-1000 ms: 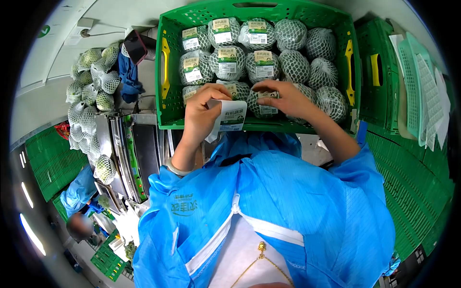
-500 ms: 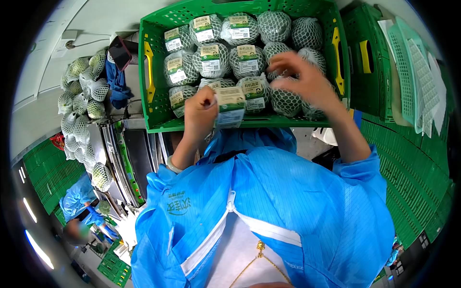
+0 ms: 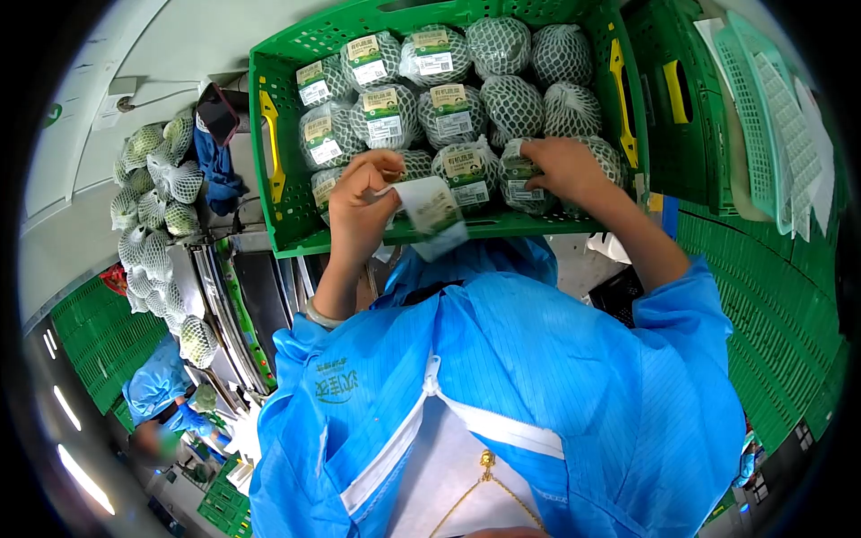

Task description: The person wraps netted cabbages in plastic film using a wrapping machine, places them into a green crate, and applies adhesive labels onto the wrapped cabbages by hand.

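A green crate [image 3: 309,242] holds several rounded items in white foam nets, in three rows. Printed labels sit on the top-left ones, such as the netted item [image 3: 381,117] in the middle row. My left hand [image 3: 357,202] pinches a strip of labels [image 3: 432,211] at the crate's near edge. My right hand [image 3: 565,170] rests on a front-row netted item [image 3: 525,190], its fingers over a label there. Left of that, another front-row item [image 3: 465,175] bears a label.
Netted produce [image 3: 157,206] lies in a pile at the left, near a phone [image 3: 218,115] and a blue cloth [image 3: 215,175]. A co-worker in blue [image 3: 160,381] is at the lower left. Green crates [image 3: 762,314] and a teal basket [image 3: 753,117] stand at the right.
My right hand has come down from above the crate onto a front-row item, which now shows a label. The label strip in my left hand has swung. The crate appears shifted left.
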A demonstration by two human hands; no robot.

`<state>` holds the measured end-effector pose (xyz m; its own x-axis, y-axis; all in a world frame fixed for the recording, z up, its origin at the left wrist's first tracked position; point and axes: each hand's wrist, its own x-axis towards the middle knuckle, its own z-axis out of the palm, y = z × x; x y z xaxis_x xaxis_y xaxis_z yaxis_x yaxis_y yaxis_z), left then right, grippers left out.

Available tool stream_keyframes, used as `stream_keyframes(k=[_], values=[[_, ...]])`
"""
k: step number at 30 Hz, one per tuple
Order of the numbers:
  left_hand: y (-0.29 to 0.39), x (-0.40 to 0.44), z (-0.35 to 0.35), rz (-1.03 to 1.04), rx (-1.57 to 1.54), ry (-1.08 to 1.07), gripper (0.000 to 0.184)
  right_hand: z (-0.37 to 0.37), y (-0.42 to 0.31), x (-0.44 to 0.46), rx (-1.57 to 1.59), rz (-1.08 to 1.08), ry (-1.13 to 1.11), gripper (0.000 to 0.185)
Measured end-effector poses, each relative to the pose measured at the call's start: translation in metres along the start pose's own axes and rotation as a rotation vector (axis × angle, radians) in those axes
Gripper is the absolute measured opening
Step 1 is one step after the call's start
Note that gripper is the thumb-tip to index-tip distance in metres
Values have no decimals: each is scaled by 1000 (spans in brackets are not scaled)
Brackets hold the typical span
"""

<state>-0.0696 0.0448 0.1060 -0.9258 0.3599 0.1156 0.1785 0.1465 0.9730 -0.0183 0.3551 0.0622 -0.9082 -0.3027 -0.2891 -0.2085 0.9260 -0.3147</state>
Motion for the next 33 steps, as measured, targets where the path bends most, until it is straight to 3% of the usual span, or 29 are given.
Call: stream_keyframes(k=[3,5,7,10,12,13,16,17,18,20,21,22,23,24,25,26,28,31,32,33], values=[[8,2,-2,-130,-165,-33,25,2,-3,2,-161,14,332,33],[19,7,0,-231,-354,-64,17,-21,-21,-1,327,51,343,33],[29,11,6,-248,-323,-69,19,-39,-48,1,878,55,261,31],[22,9,16,-211,-154,-113,17,-47,-94,-1,1065,-147,233,27],[23,6,17,-288,-62,-146,6,-47,-98,0,902,-86,180,28],[25,5,12,-434,42,-174,3,-47,-97,2,821,-55,153,29],[9,-2,-1,-237,551,-192,10,-54,-76,4,906,-25,507,26],[8,-2,-2,-122,414,-139,21,-60,-57,10,1052,94,589,25],[9,0,0,-177,244,-36,25,-69,-33,20,1196,213,672,24],[13,1,2,-298,-27,74,29,-71,14,41,921,219,653,35],[9,-1,-3,-364,-122,90,30,-55,33,57,765,211,454,37],[-3,-2,-11,-302,-267,1,19,-27,50,73,607,207,259,39],[12,4,-4,-333,-299,-26,18,-1,62,83,304,150,184,40],[29,10,2,-363,-329,-51,22,-2,54,78,143,227,170,42],[32,12,0,-350,-223,-115,38,-6,50,77,81,275,258,42],[38,14,-1,-252,20,-146,42,-10,50,79,16,319,346,43],[15,19,-10,143,199,-271,43,-2,53,75,194,85,258,45],[24,27,-10,122,311,-242,28,6,39,66,279,-91,283,47],[25,33,-8,15,172,-207,25,-4,24,66,275,-129,321,48],[26,36,-3,-103,32,-170,23,-14,8,66,747,-106,222,47]])
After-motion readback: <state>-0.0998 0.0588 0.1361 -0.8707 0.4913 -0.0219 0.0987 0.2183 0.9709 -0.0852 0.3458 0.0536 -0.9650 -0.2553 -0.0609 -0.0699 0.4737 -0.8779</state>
